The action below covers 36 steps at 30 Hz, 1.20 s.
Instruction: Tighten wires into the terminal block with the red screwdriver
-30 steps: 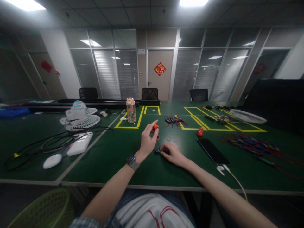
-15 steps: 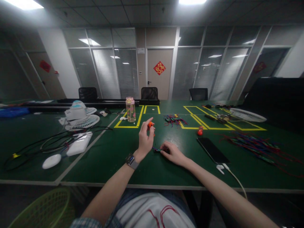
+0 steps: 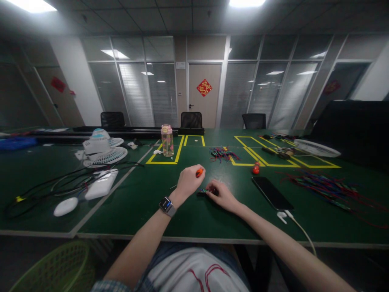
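My left hand (image 3: 191,181) is closed around a screwdriver (image 3: 199,173) with an orange handle. Its thin shaft shows on the far side of the hand, pointing left. Just to the right, my right hand (image 3: 221,194) rests on the green table with its fingers pinched on a small circuit board (image 3: 201,191) with wires. The fingers cover much of the board. A gap separates the screwdriver from the board.
Bundles of wired boards lie at the back (image 3: 223,153) and at the right (image 3: 325,184). A phone (image 3: 272,192) on a cable and a small red object (image 3: 256,168) are right of my hands. A bottle (image 3: 167,141), a white fan (image 3: 105,150) and cables stand left.
My left hand has come down and turned over, its fingers closing round the screwdriver, whose shaft now points left. My right hand stays nearly in place with the board.
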Tool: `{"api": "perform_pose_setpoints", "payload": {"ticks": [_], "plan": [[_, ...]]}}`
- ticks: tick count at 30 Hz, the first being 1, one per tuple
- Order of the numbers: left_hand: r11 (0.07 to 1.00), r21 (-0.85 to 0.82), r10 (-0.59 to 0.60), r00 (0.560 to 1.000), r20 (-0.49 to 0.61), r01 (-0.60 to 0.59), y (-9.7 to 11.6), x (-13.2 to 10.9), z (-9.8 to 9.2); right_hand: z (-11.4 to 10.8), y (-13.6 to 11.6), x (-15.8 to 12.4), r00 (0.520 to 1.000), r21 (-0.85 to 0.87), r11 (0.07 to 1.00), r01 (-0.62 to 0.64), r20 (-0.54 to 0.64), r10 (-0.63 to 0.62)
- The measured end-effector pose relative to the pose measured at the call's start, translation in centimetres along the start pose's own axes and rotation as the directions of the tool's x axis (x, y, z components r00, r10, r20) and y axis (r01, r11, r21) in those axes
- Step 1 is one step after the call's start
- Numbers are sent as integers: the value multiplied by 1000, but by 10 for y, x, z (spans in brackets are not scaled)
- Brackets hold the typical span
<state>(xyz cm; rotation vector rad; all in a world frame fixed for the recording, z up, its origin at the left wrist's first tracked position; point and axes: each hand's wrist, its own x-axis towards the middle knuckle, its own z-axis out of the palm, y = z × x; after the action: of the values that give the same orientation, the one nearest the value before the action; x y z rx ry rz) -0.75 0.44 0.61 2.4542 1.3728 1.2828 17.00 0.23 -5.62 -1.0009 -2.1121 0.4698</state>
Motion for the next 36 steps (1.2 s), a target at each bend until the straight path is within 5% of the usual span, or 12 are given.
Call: {"api": "perform_pose_setpoints", "payload": {"ticks": [3,16,36], "plan": [[996,69,-63,986,157,53,-5,2,2,0,1,0,1000,-3,1000,2,-23,-2],[999,31,-34,910,412,23,-9,2,-5,-1,5,1,996,-41,999,31,-82,-35],[979,204,-89,870,484,-14,-10,0,2,-1,8,1,991,18,1000,23,-132,-21]]}}
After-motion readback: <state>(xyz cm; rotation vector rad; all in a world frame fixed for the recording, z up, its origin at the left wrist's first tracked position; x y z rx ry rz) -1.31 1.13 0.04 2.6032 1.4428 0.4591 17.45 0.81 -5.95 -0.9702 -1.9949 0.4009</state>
